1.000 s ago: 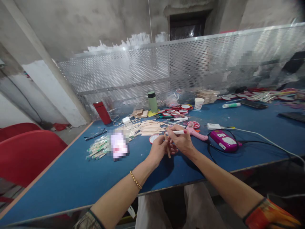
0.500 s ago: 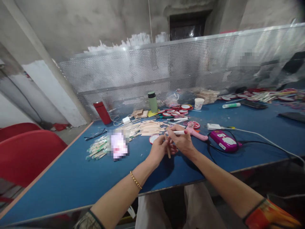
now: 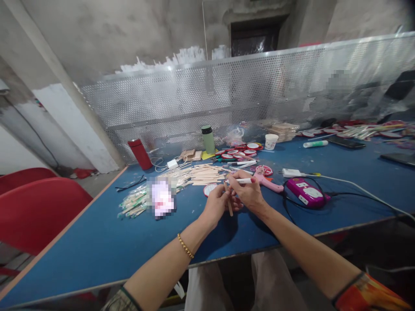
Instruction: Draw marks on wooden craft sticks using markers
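Observation:
My left hand (image 3: 218,203) is closed on a flat wooden stick (image 3: 230,208), its lower end sticking out below the fingers. In my right hand (image 3: 248,192) is a white pen (image 3: 242,181), its tip close to the stick's upper part. Both hands nearly touch over the blue table (image 3: 136,246). A round white disc with a red rim (image 3: 210,189) lies just behind my left hand. Beyond the hands is a spread of loose wooden sticks (image 3: 205,174). The pink glue gun (image 3: 270,185) lies right of my right hand.
At left are a phone (image 3: 163,198) and wrapped sticks (image 3: 133,202). A red bottle (image 3: 140,154), green bottle (image 3: 208,139) and paper cup (image 3: 271,141) stand farther back. A purple device (image 3: 306,192) with cables lies at right. A perforated metal screen (image 3: 181,99) runs behind the table.
Hardly anything differs. Both hands keep the same hold on the stick and the pen, and the whole view has shifted very slightly.

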Demonstrator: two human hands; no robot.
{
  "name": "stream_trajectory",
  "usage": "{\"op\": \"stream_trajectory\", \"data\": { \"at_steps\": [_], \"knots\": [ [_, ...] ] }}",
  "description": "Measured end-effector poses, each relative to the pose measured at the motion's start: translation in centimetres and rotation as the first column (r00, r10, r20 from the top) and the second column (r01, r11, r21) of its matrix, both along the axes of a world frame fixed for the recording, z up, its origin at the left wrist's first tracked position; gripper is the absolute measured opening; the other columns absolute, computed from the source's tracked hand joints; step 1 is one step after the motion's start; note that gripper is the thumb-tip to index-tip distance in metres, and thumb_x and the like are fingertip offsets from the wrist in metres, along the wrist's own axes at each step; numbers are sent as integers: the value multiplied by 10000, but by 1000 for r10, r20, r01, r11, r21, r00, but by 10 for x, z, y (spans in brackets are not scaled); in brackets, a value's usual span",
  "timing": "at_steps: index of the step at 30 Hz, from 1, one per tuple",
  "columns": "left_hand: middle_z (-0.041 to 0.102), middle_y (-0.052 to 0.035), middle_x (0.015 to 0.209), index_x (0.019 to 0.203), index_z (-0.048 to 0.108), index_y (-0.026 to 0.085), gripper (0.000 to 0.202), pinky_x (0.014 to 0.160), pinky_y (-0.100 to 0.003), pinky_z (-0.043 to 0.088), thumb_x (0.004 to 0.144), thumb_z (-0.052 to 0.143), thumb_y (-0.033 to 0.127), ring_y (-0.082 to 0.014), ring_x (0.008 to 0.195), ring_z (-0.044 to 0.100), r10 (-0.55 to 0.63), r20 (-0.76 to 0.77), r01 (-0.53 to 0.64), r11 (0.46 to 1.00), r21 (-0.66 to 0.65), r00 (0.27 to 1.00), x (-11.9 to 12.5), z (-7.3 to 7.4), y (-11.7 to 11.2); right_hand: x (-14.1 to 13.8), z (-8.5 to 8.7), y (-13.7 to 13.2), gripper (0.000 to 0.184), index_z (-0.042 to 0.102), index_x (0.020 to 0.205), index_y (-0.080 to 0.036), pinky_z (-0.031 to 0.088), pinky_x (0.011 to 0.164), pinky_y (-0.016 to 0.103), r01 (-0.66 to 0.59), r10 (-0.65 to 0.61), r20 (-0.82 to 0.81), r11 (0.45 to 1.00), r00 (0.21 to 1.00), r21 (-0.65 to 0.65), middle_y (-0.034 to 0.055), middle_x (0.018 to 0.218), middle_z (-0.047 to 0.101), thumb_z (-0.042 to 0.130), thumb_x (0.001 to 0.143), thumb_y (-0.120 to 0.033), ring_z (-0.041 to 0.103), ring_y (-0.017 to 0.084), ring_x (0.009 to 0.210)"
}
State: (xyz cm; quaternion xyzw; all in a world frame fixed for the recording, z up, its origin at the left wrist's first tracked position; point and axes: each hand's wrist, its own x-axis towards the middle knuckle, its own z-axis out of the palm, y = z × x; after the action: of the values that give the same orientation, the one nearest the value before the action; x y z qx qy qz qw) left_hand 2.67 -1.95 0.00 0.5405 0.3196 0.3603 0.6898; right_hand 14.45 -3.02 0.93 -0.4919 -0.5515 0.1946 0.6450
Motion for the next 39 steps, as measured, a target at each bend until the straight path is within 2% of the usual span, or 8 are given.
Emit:
{"op": "stream_trajectory", "data": {
  "at_steps": [9, 23, 39],
  "knots": [
    [669, -17, 625, 859, 524, 185, 370, 600, -323, 574, 702, 722, 455, -200, 570, 695, 11, 5, -11, 999, -31, 1000, -1, 4, -2, 1, 0, -1, 372, 535, 654, -217, 401, 365, 205, 31, -31, 3, 999, 1000, -21, -27, 511, 577, 589, 812, -549, 536, 113, 394],
    [671, -20, 634, 853, 524, 185, 386, 607, -330, 576, 694, 729, 471, -212, 595, 704, 7, 12, -6, 1000, -30, 1000, -1, 1, 0, 0, 1, -2, 347, 541, 655, -219, 401, 362, 208, 39, -39, 9, 999, 999, -23, -25, 512, 581, 580, 818, -523, 533, 114, 395],
    [675, -17, 620, 850, 508, 183, 365, 583, -303, 569, 715, 726, 442, -191, 558, 694, 9, 6, -9, 999, -44, 1000, -1, 4, -2, 0, 0, -2, 344, 527, 652, -220, 395, 366, 215, 36, -36, -3, 999, 999, -12, -26, 516, 571, 587, 821, -513, 522, 113, 393]
  ]
}}
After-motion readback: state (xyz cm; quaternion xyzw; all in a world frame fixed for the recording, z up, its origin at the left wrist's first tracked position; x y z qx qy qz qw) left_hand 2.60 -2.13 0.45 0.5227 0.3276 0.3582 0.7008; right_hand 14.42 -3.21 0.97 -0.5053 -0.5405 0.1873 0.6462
